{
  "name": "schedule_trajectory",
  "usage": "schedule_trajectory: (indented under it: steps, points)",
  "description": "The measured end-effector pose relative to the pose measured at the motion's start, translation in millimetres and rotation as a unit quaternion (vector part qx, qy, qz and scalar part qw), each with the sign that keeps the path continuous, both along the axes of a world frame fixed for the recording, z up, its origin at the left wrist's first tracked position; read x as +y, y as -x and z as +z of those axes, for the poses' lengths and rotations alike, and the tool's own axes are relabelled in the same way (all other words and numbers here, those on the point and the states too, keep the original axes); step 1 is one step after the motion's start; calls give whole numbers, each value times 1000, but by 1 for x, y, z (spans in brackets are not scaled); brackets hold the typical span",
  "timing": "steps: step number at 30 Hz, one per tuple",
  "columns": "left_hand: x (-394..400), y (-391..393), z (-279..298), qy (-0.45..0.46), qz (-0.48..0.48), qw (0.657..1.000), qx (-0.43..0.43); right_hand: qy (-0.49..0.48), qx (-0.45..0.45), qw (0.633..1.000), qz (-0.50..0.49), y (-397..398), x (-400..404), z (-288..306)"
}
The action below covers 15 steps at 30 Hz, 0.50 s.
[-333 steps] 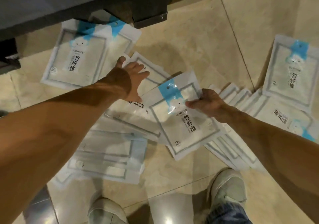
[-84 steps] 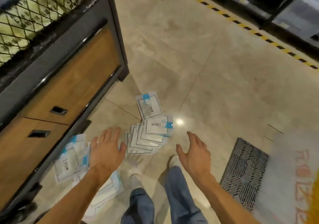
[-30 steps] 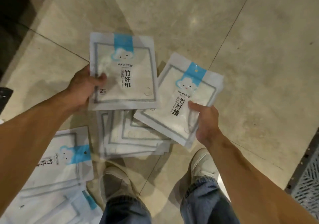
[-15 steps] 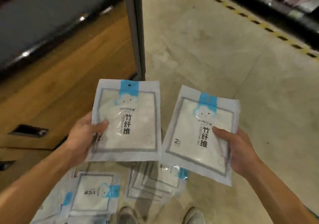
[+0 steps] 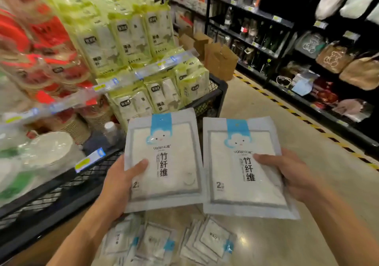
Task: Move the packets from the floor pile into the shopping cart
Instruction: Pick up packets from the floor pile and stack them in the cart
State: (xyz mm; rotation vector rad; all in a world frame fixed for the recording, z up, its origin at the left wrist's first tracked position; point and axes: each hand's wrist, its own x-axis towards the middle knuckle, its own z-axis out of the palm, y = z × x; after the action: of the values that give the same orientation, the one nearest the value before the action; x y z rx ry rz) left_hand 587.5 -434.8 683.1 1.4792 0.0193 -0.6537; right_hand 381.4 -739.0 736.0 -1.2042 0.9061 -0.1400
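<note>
Your left hand (image 5: pixel 120 183) grips one packet (image 5: pixel 164 163) by its lower left edge, thumb curled over the front. Your right hand (image 5: pixel 291 175) grips a second packet (image 5: pixel 244 169) the same way at its right edge. Fingers behind both are hidden. The pile (image 5: pixel 170 243) lies below your hands, blurred and partly cut off; the cart (image 5: pixel 213 99) stands up and left.

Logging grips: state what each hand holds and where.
Left hand grips one packet at its lower left edge; right hand grips another packet at its right edge.
</note>
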Motion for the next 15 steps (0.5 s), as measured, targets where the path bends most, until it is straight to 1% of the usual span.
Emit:
schedule_trajectory:
  steps: [3, 7, 11, 15]
  points:
    - [49, 12, 58, 1, 29, 999, -39, -27, -12, 999, 36, -6, 26, 47]
    - [99, 43, 111, -12, 97, 992, -83, -31, -30, 993, 114, -21, 57, 88]
    - [136, 97, 138, -22, 179, 977, -113, -40, -50, 980, 190, -34, 85, 107]
    - [165, 168, 149, -49, 310, 941, -125, -55, -65, 950, 301, -43, 110, 120]
